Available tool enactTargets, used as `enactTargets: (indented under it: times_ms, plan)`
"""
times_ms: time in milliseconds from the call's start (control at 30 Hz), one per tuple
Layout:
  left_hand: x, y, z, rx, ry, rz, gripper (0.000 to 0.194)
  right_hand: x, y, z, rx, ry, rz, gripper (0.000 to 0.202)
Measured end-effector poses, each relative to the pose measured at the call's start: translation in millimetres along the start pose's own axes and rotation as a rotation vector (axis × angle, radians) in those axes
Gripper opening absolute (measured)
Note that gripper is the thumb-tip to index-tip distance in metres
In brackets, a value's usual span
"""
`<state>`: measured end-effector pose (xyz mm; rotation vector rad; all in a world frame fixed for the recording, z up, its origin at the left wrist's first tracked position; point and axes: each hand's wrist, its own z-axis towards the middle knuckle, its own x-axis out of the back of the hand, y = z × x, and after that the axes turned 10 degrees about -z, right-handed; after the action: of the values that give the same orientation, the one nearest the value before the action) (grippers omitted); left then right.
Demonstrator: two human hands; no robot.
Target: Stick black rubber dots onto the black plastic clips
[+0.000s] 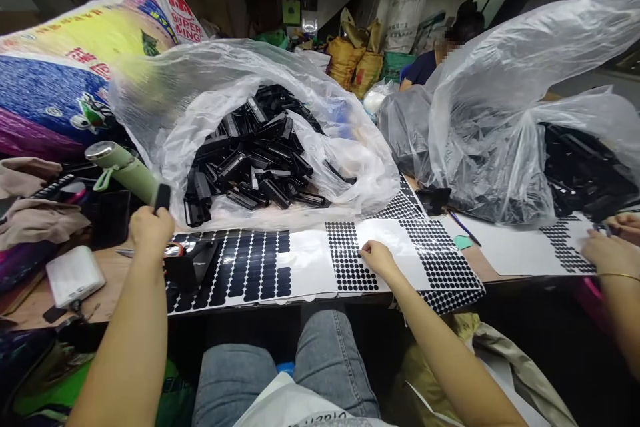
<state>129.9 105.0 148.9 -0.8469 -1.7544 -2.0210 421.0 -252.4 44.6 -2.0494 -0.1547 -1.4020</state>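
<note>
My left hand (150,230) is closed around a small black plastic piece (163,198), raised at the left of the table. On a sheet of round black stickers (345,257), my right hand (377,257) rests with thumb and finger pinched at the edge of the dots. Whether a sticker is between those fingers cannot be made out. Left of it lies a sheet of larger black oblong stickers (250,263). Behind the sheets, an open clear plastic bag (370,173) spills a heap of black plastic parts (265,167).
A green bottle (123,170), a dark phone (111,219) and a white power bank (75,275) are at the left. At the right, another person's hands (605,247) work beside a second plastic bag (500,160). A blue pen (466,229) lies between.
</note>
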Motion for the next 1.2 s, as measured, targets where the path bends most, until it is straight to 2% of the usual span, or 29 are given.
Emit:
enactTargets:
  times_ms: [33,100,133,200,233,267,333,400,500,600,667,867,1067,1200]
  plan:
    - [-10.7,6,-18,0.019,-0.017,-0.048,0.020,-4,0,-1,-0.010,-0.011,-0.008,0.009]
    - [-34.8,16,-62,0.061,-0.150,-0.233,0.021,-9,0,-3,-0.028,-0.028,-0.019,0.010]
    - [-46.2,20,-86,0.073,-0.245,-0.321,0.021,-10,1,-4,-0.035,-0.035,-0.022,0.011]
    - [-63.8,26,-129,0.229,-0.521,-0.713,0.023,-10,2,-5,-0.043,-0.048,-0.022,0.011]
    - [-69.4,27,-146,0.312,-0.599,-0.822,0.024,-8,1,-6,-0.044,-0.054,-0.019,0.011]
    - [-72.9,27,-160,0.394,-0.651,-0.910,0.025,-5,0,-7,-0.042,-0.060,-0.014,0.011]
    - [-75.6,25,-176,0.519,-0.667,-0.973,0.023,1,-7,-13,-0.028,-0.074,0.006,0.012]
    - [-76.2,22,-183,0.590,-0.665,-0.986,0.020,8,-23,-26,0.012,-0.100,0.046,0.017]
    - [-78.2,20,-189,0.657,-0.698,-0.976,0.018,12,-63,-56,0.178,-0.173,0.277,0.021]
    - [-80.6,22,-196,0.708,-0.673,-0.970,0.017,7,-102,-85,0.376,-0.212,0.490,0.015]
    - [-80.4,25,-201,0.692,-0.661,-0.985,0.018,1,-119,-96,0.407,-0.205,0.498,0.012]
    - [-74.7,27,-207,0.588,-0.656,-1.003,0.021,-10,-128,-100,0.350,-0.166,0.456,0.012]
    - [-75.4,27,-207,0.599,-0.630,-0.980,0.022,-10,-132,-106,0.331,-0.163,0.427,0.013]
    - [-77.5,18,-205,0.593,-0.639,-0.975,0.023,-20,-133,-104,0.381,-0.109,0.391,0.013]
